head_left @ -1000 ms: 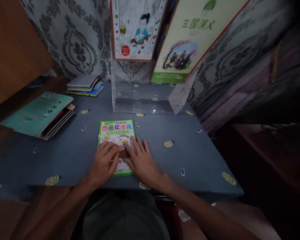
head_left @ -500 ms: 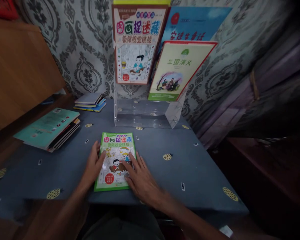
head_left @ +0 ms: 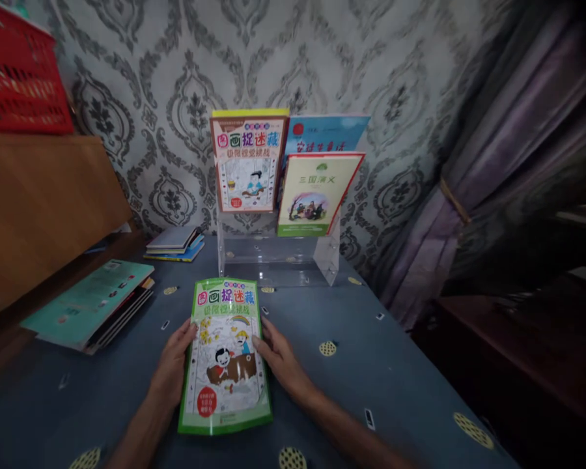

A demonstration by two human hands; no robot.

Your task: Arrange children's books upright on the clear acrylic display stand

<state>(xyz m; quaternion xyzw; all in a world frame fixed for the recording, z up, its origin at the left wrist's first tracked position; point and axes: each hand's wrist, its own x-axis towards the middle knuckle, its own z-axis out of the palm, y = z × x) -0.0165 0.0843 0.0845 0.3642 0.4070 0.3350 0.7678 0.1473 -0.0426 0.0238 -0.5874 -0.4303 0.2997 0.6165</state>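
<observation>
A green-bordered picture book (head_left: 227, 384) is held between my two hands, front cover up and tilted toward me over the table. My left hand (head_left: 176, 348) grips its left edge, thumb on the cover. On the opposite edge my right hand (head_left: 280, 358) is closed the same way, its fingers partly hidden behind the book. Beyond the book's top edge stands a clear acrylic rack (head_left: 268, 251). It carries a brown-bordered picture book (head_left: 251, 182), a blue book (head_left: 342, 130) and a pale green book with a red edge (head_left: 317, 195).
On the left of the blue tablecloth (head_left: 361, 365) lie a stack of books with a teal top cover (head_left: 92, 296) and a smaller book stack (head_left: 173, 241). A wooden box (head_left: 43, 202) bears a red basket (head_left: 24, 78). A purple curtain (head_left: 434, 234) hangs at right.
The green-bordered book has been lifted from the table and tilted up. My right hand has moved from its cover to its right edge. My view has tilted upward.
</observation>
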